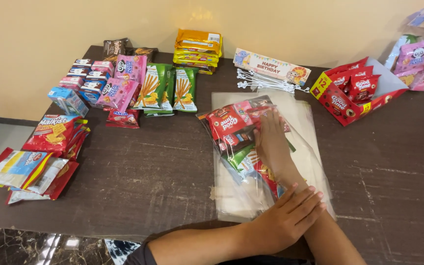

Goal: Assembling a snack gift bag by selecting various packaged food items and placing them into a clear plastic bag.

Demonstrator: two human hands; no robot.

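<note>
Clear plastic bag of snack packets, flat on the dark wooden table, just in front of the person and near the table's middle. Pressed down by both hands: right hand laid flat and open, fingers stretched forward over the red packets inside; left hand also flat and open, crossing over the right forearm at the bag's near end. Nothing gripped by either, palms simply resting on the plastic. Under the bag, a stack of more clear bags spread toward the far edge. Just beyond, a bundle of white plastic ties and a long pastel card with cartoon animals. To the right, an open red carton of red biscuit packets, with pink packets behind it. To the left, green stick-snack packets, pink packets with a panda, small drink cartons, a yellow stack of packets, and red cracker packs near the left edge.
</note>
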